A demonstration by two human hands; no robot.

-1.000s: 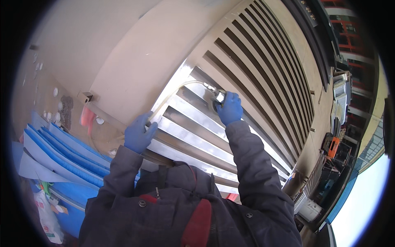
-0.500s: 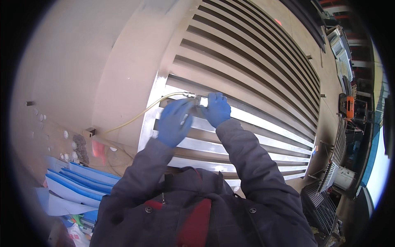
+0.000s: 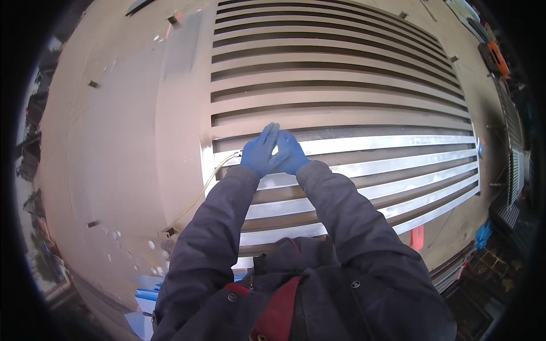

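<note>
My left hand (image 3: 260,152), in a blue glove, is closed over an air tool, its straight fingers pressed together. Beside it my right hand (image 3: 291,153), gloved the same, curls round the tool and touches the left. Between and under the gloves the tool's body is almost wholly hidden, so its exact kind does not show. From its left side a metal hose coupling (image 3: 238,154) sticks out, with a thin yellow hose (image 3: 196,200) trailing toward the near left. Both hands are over a bright bare-metal slat (image 3: 392,142) of a large slatted metal panel (image 3: 206,149).
Farther slats (image 3: 335,96) look dull beige, while nearer ones shine. A tan surface (image 3: 122,148) lies under the panel, with short square posts (image 3: 166,232) standing on it. Blue-and-white sheets (image 3: 147,294) are at the near left. An orange machine (image 3: 498,60) stands at the far right.
The view has turned, so the panel's slats now run more level. My left hand has moved in against the right, over the tool, and the tool's body is now covered.
</note>
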